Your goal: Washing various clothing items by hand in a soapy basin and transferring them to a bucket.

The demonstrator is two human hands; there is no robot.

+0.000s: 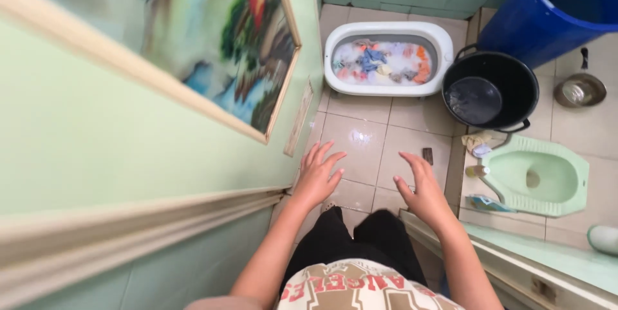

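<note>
Two hands: we see our left hand [318, 177] and right hand [420, 187] spread wide, palms down, holding nothing, above the tiled floor [360, 133].
Nearest thing: white tub [444, 52] of soaking clothes [381, 62], well ahead.
Beside it: black bucket [490, 89].

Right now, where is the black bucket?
In the head view, the black bucket stands on the floor right of the white tub of laundry, below the blue barrel.

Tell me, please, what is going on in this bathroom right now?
A person stands on the tiled floor with the left hand and right hand spread open in front, holding nothing. Ahead sits a white tub of soaking, sudsy clothes, beside a black bucket and a green squat toilet.
</note>
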